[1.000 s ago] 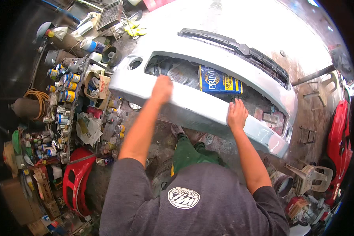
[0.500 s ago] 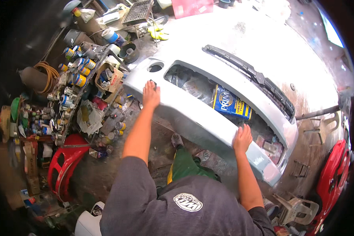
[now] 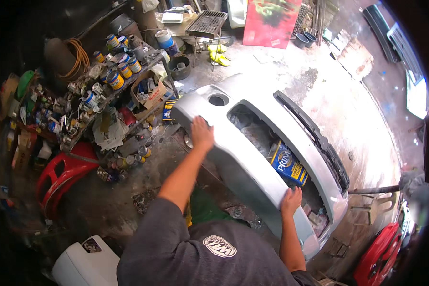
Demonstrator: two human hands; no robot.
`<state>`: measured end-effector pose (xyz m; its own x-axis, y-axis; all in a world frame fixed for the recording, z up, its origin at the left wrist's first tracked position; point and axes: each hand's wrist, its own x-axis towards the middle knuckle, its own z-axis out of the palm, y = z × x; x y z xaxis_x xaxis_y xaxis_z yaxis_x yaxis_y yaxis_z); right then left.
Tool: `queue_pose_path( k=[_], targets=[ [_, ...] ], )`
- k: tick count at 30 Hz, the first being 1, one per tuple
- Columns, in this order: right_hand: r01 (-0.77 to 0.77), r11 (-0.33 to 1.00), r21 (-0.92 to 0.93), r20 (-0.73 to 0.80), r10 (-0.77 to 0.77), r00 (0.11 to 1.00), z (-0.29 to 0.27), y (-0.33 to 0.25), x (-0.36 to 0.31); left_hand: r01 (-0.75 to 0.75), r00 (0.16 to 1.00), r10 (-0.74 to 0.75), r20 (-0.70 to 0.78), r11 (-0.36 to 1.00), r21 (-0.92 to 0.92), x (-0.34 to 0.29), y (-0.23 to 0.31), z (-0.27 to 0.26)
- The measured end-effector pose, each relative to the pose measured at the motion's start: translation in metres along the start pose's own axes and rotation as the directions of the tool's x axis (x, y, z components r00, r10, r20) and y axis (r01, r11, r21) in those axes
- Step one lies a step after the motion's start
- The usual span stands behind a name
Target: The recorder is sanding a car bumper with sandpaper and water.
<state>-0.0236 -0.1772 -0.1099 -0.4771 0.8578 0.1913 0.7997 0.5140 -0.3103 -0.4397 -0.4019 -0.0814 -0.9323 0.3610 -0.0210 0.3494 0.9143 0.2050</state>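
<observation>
A large, pale silver-grey car bumper of smooth, curved moulded shell lies in front of the person, across the middle of the view; its finish looks satin, brighter along the upper band and duller grey down the side nearest the person, with a faint pinkish patch and a grey-green one toward its lower-right end; a long, narrow opening with rounded corners runs through its face, and a round hole sits near the upper-left end; its long axis slants from upper left to lower right, one end pointing away to the person's left, the other coming in close on the right, while the opening faces up toward the head; through it shows a rectangular blue and yellow metal tin; a long black slatted plastic grille strip lies along the bumper's far side, roughly parallel to it; the bare left hand is palm down on the near band, close to the round hole, fingers extended, and whether anything is held beneath it cannot be told; the bare right hand rests loosely on the same band farther down, fingers uncurled and reaching toward the opening.
</observation>
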Motion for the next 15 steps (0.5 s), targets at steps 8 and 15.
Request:
queue_pose_path(
  k=[8, 15],
  targets=[
    [0.327, 0.886, 0.330, 0.015, -0.351, 0.936, 0.065, -0.277, 0.095, -0.308, 0.946, 0.265, -0.188, 0.916, -0.257, -0.014, -0.009, 0.035],
    [0.169, 0.983, 0.072, 0.352, -0.183, 0.918, 0.108, -0.377, 0.110, -0.012, 0.998, -0.007, -0.070, 0.963, -0.269, 0.124, -0.100, 0.041]
  ],
)
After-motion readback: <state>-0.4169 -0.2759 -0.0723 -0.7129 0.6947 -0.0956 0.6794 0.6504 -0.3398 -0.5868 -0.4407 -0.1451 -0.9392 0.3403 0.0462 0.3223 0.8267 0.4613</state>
